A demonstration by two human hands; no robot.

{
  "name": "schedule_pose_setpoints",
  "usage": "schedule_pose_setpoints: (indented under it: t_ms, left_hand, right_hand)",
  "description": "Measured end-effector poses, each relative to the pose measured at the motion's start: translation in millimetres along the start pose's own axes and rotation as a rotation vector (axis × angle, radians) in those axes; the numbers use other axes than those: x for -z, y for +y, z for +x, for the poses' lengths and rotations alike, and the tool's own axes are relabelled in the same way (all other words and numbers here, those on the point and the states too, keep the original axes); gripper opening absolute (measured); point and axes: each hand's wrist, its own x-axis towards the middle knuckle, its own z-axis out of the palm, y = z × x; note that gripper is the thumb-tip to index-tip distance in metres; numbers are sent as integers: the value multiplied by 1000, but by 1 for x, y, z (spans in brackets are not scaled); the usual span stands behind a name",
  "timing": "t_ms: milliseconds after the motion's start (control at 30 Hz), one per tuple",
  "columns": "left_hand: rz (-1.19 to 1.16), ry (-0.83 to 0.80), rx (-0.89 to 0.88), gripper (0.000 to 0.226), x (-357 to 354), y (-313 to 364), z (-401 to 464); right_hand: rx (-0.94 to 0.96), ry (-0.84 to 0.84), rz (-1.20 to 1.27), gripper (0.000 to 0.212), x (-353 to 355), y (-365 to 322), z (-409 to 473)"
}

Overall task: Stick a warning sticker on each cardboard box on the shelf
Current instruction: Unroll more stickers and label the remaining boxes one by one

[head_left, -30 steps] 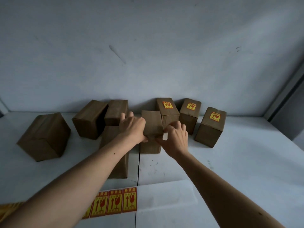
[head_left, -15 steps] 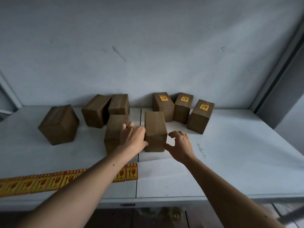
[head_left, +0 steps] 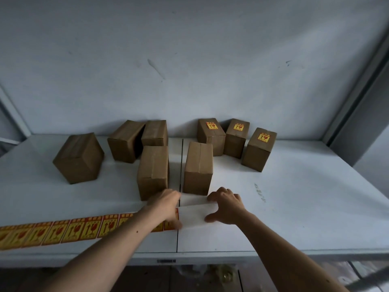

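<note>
Both hands at the sticker strip, in front of the boxes.

Head view: my left hand (head_left: 168, 204) rests on the yellow-and-red warning sticker strip (head_left: 63, 230), fingers relaxed; my right hand (head_left: 226, 205) presses spread fingers on its bare white backing (head_left: 193, 214), just before the unlabelled brown cardboard box (head_left: 197, 169) on the white shelf (head_left: 294, 207).

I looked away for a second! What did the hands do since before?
Both hands let go of the plain middle box and came back toward the shelf's front edge. Now the left hand is at the sticker strip's end, and the right hand rests on its white backing. The three stickered boxes by the wall stayed put.
</note>
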Motion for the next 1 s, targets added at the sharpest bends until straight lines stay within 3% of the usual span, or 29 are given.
schedule_pose_setpoints:
  t_ms: [167, 300, 400, 533, 600, 733, 1000]
  left_hand:
    - [-17, 22, -15, 52, -2, -1, 2]
    - [-139, 115, -39, 29, 0, 4, 9]
    - [-257, 125, -48, 18, 6, 10, 15]
    - [-388, 96, -80, 22, 11, 22, 19]
    - [-460, 75, -82, 25, 13, 26, 20]
    - [-556, 33, -107, 21, 17, 30, 19]
    - [-681, -46, -161, 16, 19, 32, 19]
  right_hand:
    - [-27, 59, -21, 43, -1, 13, 2]
    - [-92, 130, -73, 35, 11, 31, 0]
    - [-107, 340, -80, 34, 19, 40, -2]
    - [23, 683, 21, 31, 19, 25, -4]
    - [109, 659, 96, 27, 19, 15, -5]
    - [137, 425, 256, 32, 13, 4, 0]
    - [80, 349, 388, 33, 11, 5, 7]
